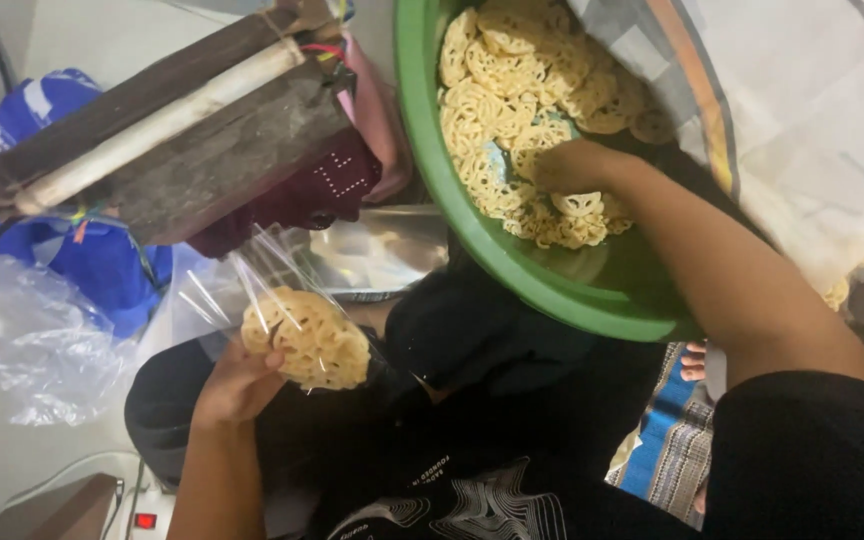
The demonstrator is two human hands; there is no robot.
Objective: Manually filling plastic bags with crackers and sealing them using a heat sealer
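Note:
My left hand (237, 385) grips a clear plastic bag (282, 300) partly filled with pale yellow lattice-shaped crackers (312, 345), held over my lap. My right hand (572, 168) reaches into a large green basin (472, 225) tilted toward me and rests on the heap of the same crackers (512, 90) inside it. The fingers are curled down among the crackers, and I cannot tell whether they hold any.
A dark wooden block with a pale bar (167, 130) lies at upper left over blue cloth (102, 260). Crumpled clear plastic (42, 340) sits at the left. A shiny foil sheet (382, 250) lies beside the basin. Patterned cloth (802, 110) is at upper right.

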